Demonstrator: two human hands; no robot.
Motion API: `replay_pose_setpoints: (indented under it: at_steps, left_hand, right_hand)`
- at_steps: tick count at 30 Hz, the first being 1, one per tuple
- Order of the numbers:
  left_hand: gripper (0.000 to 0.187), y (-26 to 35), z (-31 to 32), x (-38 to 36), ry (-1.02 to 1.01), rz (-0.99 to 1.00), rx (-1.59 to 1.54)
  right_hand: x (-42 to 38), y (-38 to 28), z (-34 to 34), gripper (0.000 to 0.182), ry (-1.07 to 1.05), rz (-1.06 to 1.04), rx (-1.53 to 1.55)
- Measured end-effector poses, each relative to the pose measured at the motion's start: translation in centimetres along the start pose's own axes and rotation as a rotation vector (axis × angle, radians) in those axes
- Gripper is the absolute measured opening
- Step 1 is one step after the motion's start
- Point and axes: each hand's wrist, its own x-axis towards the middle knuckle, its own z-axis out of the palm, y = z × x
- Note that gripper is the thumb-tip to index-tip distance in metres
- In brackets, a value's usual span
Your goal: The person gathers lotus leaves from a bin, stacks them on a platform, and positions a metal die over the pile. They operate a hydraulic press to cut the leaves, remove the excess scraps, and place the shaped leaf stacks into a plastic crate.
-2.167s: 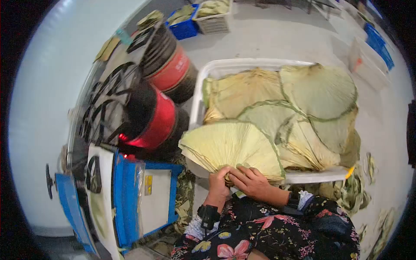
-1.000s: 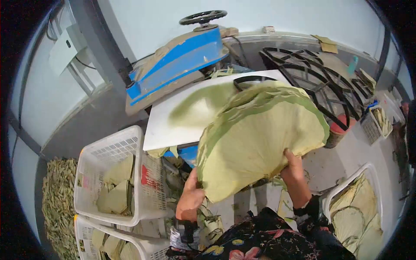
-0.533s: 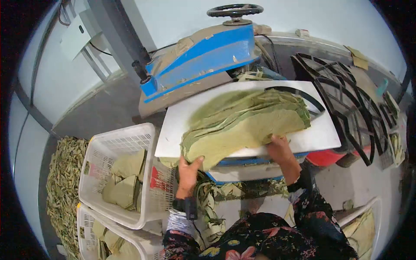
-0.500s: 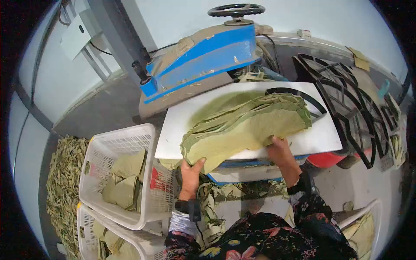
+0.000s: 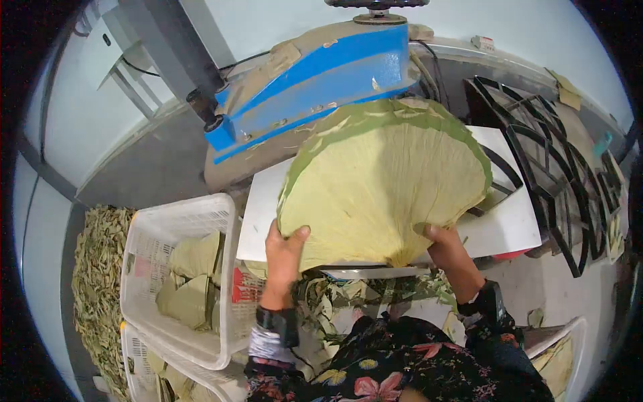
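A thick stack of large, pale green, fan-shaped leaves [image 5: 382, 181] is tilted up in front of me above a white board [image 5: 256, 224]. My left hand [image 5: 284, 258] grips its lower left edge, thumb on the front face. At the lower right edge my right hand [image 5: 450, 254] holds the same stack, also with the thumb in front. The fingers behind the leaves are hidden. Part of a curved black metal frame [image 5: 502, 167] shows on the board to the right of the stack.
Behind the board stands a blue press [image 5: 321, 80] with a black handwheel [image 5: 378, 4]. Black metal frames [image 5: 549, 161] lie at the right. White baskets [image 5: 228, 281] with cut leaves stand at the left, beside a heap of leaf scraps [image 5: 100, 288]. Another basket [image 5: 579, 342] is at lower right.
The stack has been raised from lying low over the board to a steeper tilt, its broad face now toward me. Both hands still hold it, and the view has shifted slightly.
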Motion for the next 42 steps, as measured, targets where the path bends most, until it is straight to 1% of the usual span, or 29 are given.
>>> replay_pose_setpoints:
  at_steps: [1, 2, 3, 4, 5, 6, 7, 8, 10, 11, 13, 15, 16, 18, 19, 21, 22, 24, 25, 27, 28, 30, 32, 33, 35, 36, 38, 40, 42]
  left_hand:
    - [0.043, 1.8, -0.4, 1.2, -0.085, -0.057, 0.039]
    - [0.043, 1.9, -1.0, 3.1, -0.096, -0.06, 0.034]
    - [0.042, 1.7, -1.6, 5.1, -0.208, -0.152, -0.037]
    - [0.041, 1.1, -1.9, 6.8, -0.32, -0.245, -0.107]
    - [0.041, 0.0, -1.9, 8.5, -0.328, -0.249, -0.11]
    - [0.041, -1.4, -1.8, 10.1, -0.388, -0.236, -0.022]
    - [0.041, -1.7, -1.7, 10.9, -0.45, -0.219, 0.065]
    - [0.041, -2.1, -1.3, 11.0, -0.459, -0.217, 0.06]
    - [0.043, -1.3, 1.3, 9.3, -0.1, 0.287, 1.156]
    - [0.049, -1.1, 2.4, 8.0, -0.014, 0.645, 1.095]
    - [0.047, -0.4, 5.5, 4.7, -0.171, 0.863, 0.876]
    - [0.042, -1.3, 8.8, 0.9, -0.354, 1.079, 0.749]
    - [0.042, -1.9, 10.1, 0.0, -0.354, 1.077, 0.74]
    - [0.038, -3.3, 11.6, -1.1, -0.417, 0.902, 0.817]
    - [0.038, -4.2, 11.9, -0.9, -0.428, 0.909, 0.815]
    - [0.036, -5.3, 12.7, -0.4, -0.321, 0.894, 0.863]
    - [0.036, -5.4, 12.9, -0.5, -0.323, 0.898, 0.858]
    - [0.033, -5.1, 12.9, -0.5, -0.321, 0.885, 0.906]
    - [0.033, -4.9, 13.1, -0.5, -0.317, 0.882, 0.905]
    - [0.033, -4.3, 13.3, -0.6, -0.368, 0.832, 0.917]
    - [0.033, -4.1, 13.5, -0.5, -0.366, 0.824, 0.924]
    - [0.034, -3.8, 13.8, -0.4, -0.435, 0.799, 0.945]
    - [0.038, -4.2, 13.9, -0.4, -0.445, 0.777, 0.962]
    - [0.043, -4.4, 14.0, -0.3, -0.464, 0.756, 0.973]
    - [0.043, -4.6, 14.1, -0.3, -0.446, 0.747, 0.99]
    - [0.043, -4.7, 14.1, -0.4, -0.45, 0.755, 0.997]
    - [0.044, -4.6, 14.1, -0.7, -0.439, 0.727, 1.025]
    - [0.045, -4.6, 14.3, -0.6, -0.419, 0.711, 1.05]
    - [0.05, -4.8, 14.2, -0.8, -0.431, 0.696, 1.049]
  right_hand:
    - [0.2, 0.1, 0.8, 0.052, 0.012, -0.005, -0.003]
    - [0.4, 0.2, 1.7, 0.048, 0.122, 0.007, -0.067]
    - [0.7, 0.3, 2.3, 0.044, 0.23, 0.02, -0.132]
    - [1.4, 0.6, 2.5, 0.044, 0.238, 0.018, -0.137]
    - [2.4, 1.3, 2.5, 0.04, 0.345, 0.001, -0.187]
    - [2.9, 2.0, 2.4, 0.037, 0.453, -0.017, -0.237]
    - [3.2, 2.6, 2.2, 0.037, 0.461, -0.021, -0.239]
    - [3.5, 2.9, 1.9, 0.036, 0.481, -0.026, -0.254]
    - [3.8, 3.0, 1.7, 0.036, 0.51, -0.04, -0.275]
    - [3.7, 3.1, 1.7, 0.034, 0.526, -0.056, -0.269]
    - [3.3, 3.1, 2.1, 0.033, 0.552, -0.077, -0.266]
    - [2.8, 2.5, 2.8, 0.031, 0.596, -0.034, -0.234]
    - [3.0, 2.6, 2.2, 0.031, 0.601, -0.034, -0.241]
    - [3.0, 3.2, 1.0, 0.029, 0.644, -0.025, -0.281]
    - [2.9, 3.2, 0.8, 0.029, 0.653, -0.03, -0.276]
    - [3.0, 2.6, 0.7, 0.026, 0.571, 0.009, -0.324]
    - [2.7, 1.6, 0.7, 0.026, 0.576, 0.005, -0.326]
    - [1.6, -1.2, 0.4, 0.024, 0.391, 0.312, -0.645]
    - [1.1, -2.7, -0.9, 0.024, 0.389, 0.314, -0.65]
    - [-0.1, -6.1, -4.3, 0.022, 0.095, 0.016, -1.674]
    - [-0.2, -7.7, -5.1, 0.025, 0.258, -0.273, -1.702]
    - [1.8, -11.6, -6.3, 0.029, 0.371, -0.394, -1.94]
    - [3.7, -12.7, -9.7, 0.024, 0.311, -0.528, -2.103]
    - [4.2, -12.8, -11.7, 0.024, 0.288, -0.536, -2.096]
    - [5.2, -12.3, -15.1, 0.02, -0.009, -0.176, -1.959]
    - [5.7, -12.3, -15.3, 0.02, -0.038, -0.175, -1.948]
    - [6.4, -12.7, -15.2, 0.028, -0.007, 0.052, -1.996]
    - [6.9, -13.6, -15.2, 0.03, -0.029, 0.054, -2.002]
    - [6.7, -15.8, -12.7, 0.029, 0.257, 0.178, -1.79]
